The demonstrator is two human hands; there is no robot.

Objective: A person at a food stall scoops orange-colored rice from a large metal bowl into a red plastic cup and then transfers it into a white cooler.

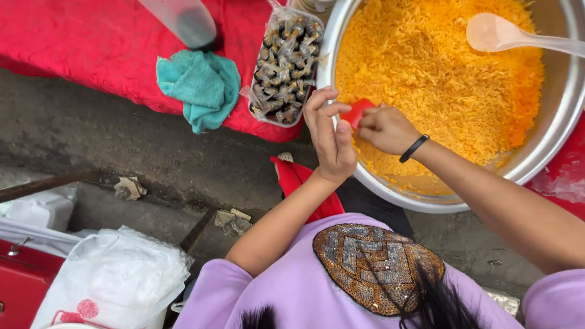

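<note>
Over red cloth (109, 55), we pinch the small red scoop (356, 113) firmly in our right hand (385, 129), left hand (330, 137) loosely open, steadying the big steel bowl (551, 128) of orange rice (439, 79).

You've got one big metal bowl (551, 131) of yellow rice (439, 79) and one pale plastic spoon (496, 33) in it. One small red scoop (355, 111), one clear tray of snails (285, 64), one teal cloth (198, 85), one red tablecloth (91, 49), one white plastic bag (116, 277). Two hands: left hand (332, 137), right hand (385, 129).

Red scoop (356, 112), orange rice (439, 79)
</note>
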